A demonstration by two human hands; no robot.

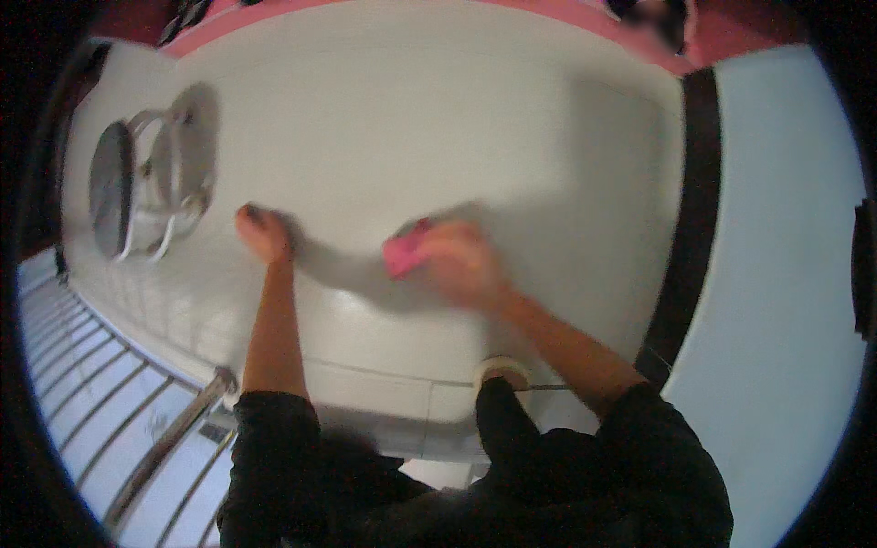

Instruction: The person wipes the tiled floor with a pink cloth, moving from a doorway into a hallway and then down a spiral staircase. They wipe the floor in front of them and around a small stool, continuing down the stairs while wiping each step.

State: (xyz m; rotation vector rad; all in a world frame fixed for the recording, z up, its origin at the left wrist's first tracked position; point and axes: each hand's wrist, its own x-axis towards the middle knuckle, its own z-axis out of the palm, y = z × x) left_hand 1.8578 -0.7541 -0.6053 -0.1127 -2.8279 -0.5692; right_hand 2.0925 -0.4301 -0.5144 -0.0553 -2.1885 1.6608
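Note:
My right hand (462,264) is at the middle of the view, blurred, with its fingers closed on a pink cloth (405,255). The cloth sticks out to the left of the fingers, above a pale tiled floor (438,123); whether it touches the floor I cannot tell. To the left, my left hand (264,233) is curled around a small dark object (253,212), mostly hidden by the fingers, so its kind is unclear. Both forearms reach out from dark sleeves. One of my feet, in a light shoe (503,370), shows below the right hand.
A stool with a round dark seat (113,192) and white legs is at the left. Metal railings (164,445) run along the lower left. A dark baseboard (692,205) edges the pale blue wall (781,226) at the right. Pink surfaces border the far side.

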